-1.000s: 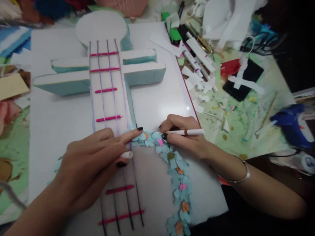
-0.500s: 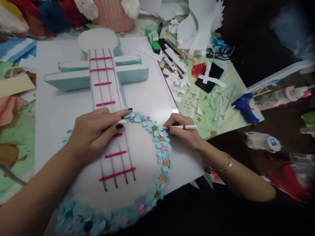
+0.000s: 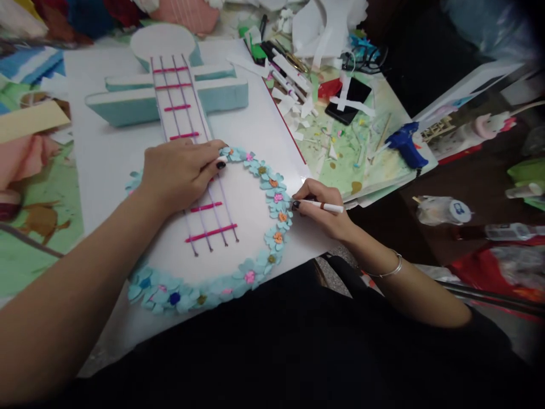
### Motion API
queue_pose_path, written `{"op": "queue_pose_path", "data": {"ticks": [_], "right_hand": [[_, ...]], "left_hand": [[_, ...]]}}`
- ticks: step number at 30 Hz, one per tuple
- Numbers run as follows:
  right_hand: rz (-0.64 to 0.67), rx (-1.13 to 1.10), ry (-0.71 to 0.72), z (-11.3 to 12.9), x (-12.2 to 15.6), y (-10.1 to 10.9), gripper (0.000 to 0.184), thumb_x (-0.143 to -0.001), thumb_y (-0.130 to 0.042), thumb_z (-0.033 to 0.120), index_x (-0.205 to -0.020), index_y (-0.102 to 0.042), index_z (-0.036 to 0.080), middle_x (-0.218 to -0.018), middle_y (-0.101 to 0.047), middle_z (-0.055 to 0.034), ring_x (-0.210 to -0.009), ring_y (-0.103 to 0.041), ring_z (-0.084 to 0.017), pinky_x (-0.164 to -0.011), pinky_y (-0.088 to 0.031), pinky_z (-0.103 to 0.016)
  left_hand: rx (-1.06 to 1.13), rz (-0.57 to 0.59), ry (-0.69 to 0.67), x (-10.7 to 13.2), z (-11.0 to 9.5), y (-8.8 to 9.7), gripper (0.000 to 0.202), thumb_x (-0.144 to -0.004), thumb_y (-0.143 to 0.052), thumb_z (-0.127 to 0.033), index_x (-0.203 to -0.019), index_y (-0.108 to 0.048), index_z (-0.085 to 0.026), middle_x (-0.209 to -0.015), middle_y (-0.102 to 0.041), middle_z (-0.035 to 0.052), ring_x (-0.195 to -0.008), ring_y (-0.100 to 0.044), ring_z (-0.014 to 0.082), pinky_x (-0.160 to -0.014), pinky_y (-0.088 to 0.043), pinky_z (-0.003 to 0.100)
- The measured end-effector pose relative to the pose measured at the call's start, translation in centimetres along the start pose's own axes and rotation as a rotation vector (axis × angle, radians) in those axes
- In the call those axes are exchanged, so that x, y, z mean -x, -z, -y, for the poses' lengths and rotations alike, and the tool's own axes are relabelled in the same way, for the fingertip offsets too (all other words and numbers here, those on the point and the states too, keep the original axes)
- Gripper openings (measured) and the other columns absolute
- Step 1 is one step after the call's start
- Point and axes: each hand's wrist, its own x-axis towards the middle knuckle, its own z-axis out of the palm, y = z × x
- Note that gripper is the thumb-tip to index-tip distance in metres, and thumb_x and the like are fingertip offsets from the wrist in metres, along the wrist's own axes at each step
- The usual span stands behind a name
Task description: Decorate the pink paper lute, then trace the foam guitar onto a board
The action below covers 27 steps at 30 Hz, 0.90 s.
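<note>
A paper guitar model (image 3: 251,227) lies on a white board. Its white face carries purple string lines and pink-red crossbars, and pale blue paper flowers (image 3: 279,238) with coloured centres ring the round body. My left hand (image 3: 181,170) rests over the lower neck, thumb and forefinger closed together at the upper end of the flower ring; its other fingers are partly hidden. My right hand (image 3: 321,207) pinches a slim white marker (image 3: 332,208) with a brown band. The marker's tip end is by the outer right side of the flowers, and I cannot tell whether it touches them.
Beyond the white board (image 3: 259,125) lie several markers (image 3: 283,82), paper scraps and a black phone (image 3: 351,102) under white strips. A blue glue gun (image 3: 406,145) sits at the table's right edge. A lidded plastic cup (image 3: 445,210) stands farther right.
The whole view has shifted, so the model appears higher. My right hand has moved down along the outer flower edge with the marker. My left hand stays near the same flowers, forefinger more bent.
</note>
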Motion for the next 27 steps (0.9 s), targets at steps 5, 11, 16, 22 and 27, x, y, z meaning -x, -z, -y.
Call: {"op": "queue_pose_path", "data": {"ticks": [5,11,16,22,27], "right_hand": [[-0.048,0.099,0.077,0.6,1.9,-0.6,0.008,-0.08,-0.054,0.024,-0.078,-0.055,0.017,-0.073,-0.055,0.0013,-0.065,-0.048,-0.011,-0.063,-0.035,-0.027],[-0.076,0.164,0.099,1.0,3.6,-1.3,0.008,-0.081,-0.052,0.025,-0.077,-0.052,0.018,-0.071,-0.054,0.0018,-0.065,-0.047,-0.011,-0.062,-0.035,-0.027],[-0.148,0.102,0.076,0.8,4.3,-1.8,0.005,-0.079,-0.053,0.024,-0.078,-0.052,0.019,-0.066,-0.053,0.0032,-0.059,-0.045,-0.01,-0.059,-0.034,-0.027],[-0.321,-0.141,0.011,-0.4,4.7,-2.3,0.007,-0.079,-0.054,0.024,-0.08,-0.05,0.019,-0.068,-0.057,0.0025,-0.057,-0.05,-0.009,-0.057,-0.04,-0.026],[-0.369,-0.058,0.027,0.0,5.0,-2.2,0.018,-0.088,-0.046,0.029,-0.103,-0.052,0.022,-0.08,-0.063,0.0003,-0.063,-0.057,-0.01,-0.067,-0.046,-0.028]], "left_hand": [[0.009,0.007,0.018,0.1,0.0,0.0,0.047,-0.096,-0.024,-0.045,-0.129,-0.052,-0.026,-0.106,-0.066,0.007,-0.105,-0.055,0.0282,-0.074,-0.033,0.036],[0.013,0.016,0.04,0.0,0.1,-0.3,0.049,-0.096,-0.022,-0.047,-0.131,-0.05,-0.028,-0.106,-0.064,0.0072,-0.104,-0.054,0.0279,-0.075,-0.033,0.038],[-0.051,-0.012,0.018,0.0,0.1,-0.2,0.05,-0.095,-0.021,-0.048,-0.13,-0.052,-0.028,-0.102,-0.065,0.0063,-0.095,-0.054,0.0255,-0.068,-0.032,0.035],[-0.099,-0.004,-0.01,-0.2,0.6,-0.2,0.051,-0.096,-0.021,-0.05,-0.133,-0.049,-0.029,-0.108,-0.066,0.0019,-0.09,-0.051,0.02,-0.067,-0.033,0.031],[-0.115,0.032,0.023,-0.7,1.0,-0.4,0.055,-0.095,-0.021,-0.053,-0.135,-0.049,-0.026,-0.107,-0.066,0.0034,-0.082,-0.05,0.0207,-0.069,-0.033,0.031]]}}
